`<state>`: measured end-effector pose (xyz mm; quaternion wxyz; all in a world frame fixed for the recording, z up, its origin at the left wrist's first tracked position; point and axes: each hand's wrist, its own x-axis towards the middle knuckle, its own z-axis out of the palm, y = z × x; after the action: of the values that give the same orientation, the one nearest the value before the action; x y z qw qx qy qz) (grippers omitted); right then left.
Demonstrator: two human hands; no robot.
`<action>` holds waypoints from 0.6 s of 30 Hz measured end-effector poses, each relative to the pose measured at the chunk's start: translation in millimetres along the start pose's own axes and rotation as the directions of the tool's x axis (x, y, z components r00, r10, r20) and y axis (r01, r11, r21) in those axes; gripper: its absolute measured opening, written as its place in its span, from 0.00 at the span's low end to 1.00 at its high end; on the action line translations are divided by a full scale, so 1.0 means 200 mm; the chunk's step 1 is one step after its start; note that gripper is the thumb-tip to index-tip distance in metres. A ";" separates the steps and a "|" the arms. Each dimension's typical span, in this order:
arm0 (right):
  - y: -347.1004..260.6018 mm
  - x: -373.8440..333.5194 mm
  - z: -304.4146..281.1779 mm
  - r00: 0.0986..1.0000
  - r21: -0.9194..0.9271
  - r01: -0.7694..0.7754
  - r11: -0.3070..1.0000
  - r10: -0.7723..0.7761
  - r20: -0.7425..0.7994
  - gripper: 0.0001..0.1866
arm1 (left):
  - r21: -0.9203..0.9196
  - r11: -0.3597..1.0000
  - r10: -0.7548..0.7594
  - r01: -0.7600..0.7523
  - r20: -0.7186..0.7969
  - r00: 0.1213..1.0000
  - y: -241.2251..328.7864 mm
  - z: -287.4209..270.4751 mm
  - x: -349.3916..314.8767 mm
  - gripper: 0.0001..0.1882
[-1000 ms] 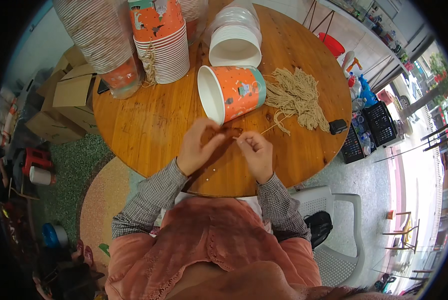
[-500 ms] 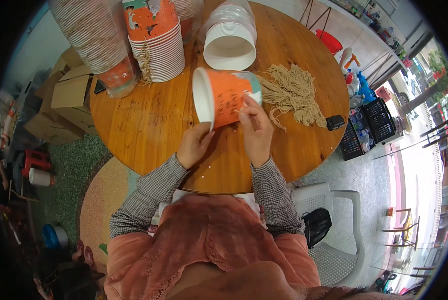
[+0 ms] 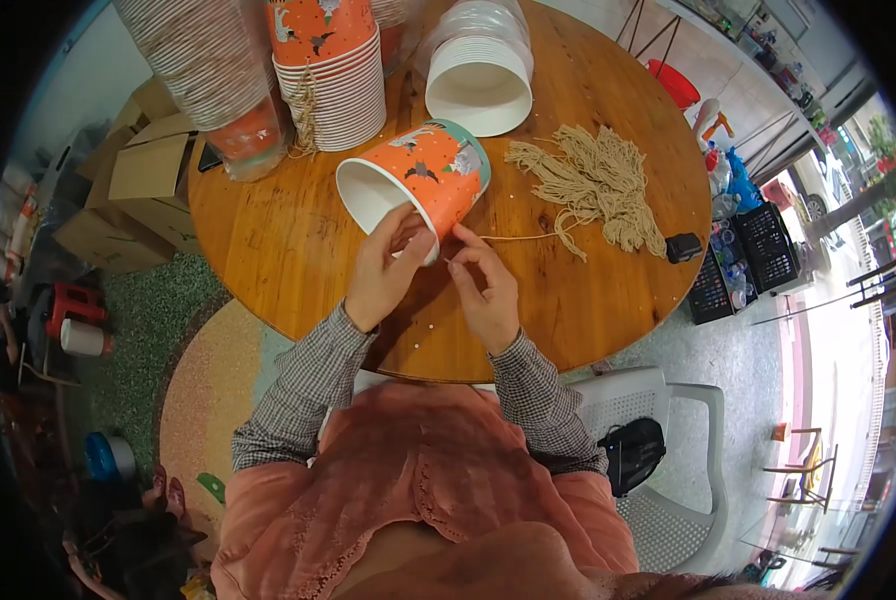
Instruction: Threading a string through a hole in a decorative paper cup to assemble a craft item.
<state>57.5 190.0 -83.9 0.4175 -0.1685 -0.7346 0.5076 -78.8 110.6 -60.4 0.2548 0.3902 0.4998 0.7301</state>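
An orange paper tub [image 3: 423, 172] with animal prints and a green base band lies tilted above the table, its white open mouth toward the lower left. My left hand [image 3: 390, 268] grips its rim, with fingers partly inside the mouth. Close by the rim's lower right, my right hand [image 3: 484, 292] is closed in a pinch at a thin strand of string [image 3: 523, 238]. That strand runs right to a loose heap of tan string [image 3: 600, 195] on the table. The string's end near my fingertips is too small to make out.
On the round wooden table [image 3: 268, 255] stand a stack of orange tubs [image 3: 333, 100] with string hanging down it, and a plastic-wrapped stack [image 3: 200, 75] farther left. White tubs [image 3: 480, 90] lie in plastic at the back. A small black object [image 3: 683, 247] sits near the right edge.
The tub has turned, so its mouth faces lower left and animal prints show on top. My right hand has moved from the tub's side to its rim, and a strand now stretches from the heap.
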 end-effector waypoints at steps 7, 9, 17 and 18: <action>-0.04 0.00 -0.02 1.000 -0.030 0.021 0.999 -0.022 -0.010 0.05 | 0.416 0.909 0.003 -0.018 0.036 0.999 -0.10 -0.09 0.03 0.12; -0.07 0.03 -0.02 0.996 0.094 0.012 0.996 -0.004 -0.084 0.05 | 0.527 0.846 0.049 -0.076 0.065 0.997 -0.17 -0.12 -0.02 0.09; -0.04 0.10 0.01 0.988 0.006 0.080 0.997 -0.079 -0.134 0.05 | 0.653 0.740 0.035 -0.160 0.201 0.979 -0.21 -0.18 -0.10 0.12; -0.04 0.09 0.02 0.988 0.005 0.080 0.997 -0.079 -0.134 0.05 | 0.670 0.725 0.032 -0.163 0.203 0.979 -0.22 -0.19 -0.10 0.12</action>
<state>45.4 197.2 -69.7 0.4867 -0.1706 -0.7084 0.4818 -99.2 91.2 -115.2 0.0981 0.5454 0.6869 0.4701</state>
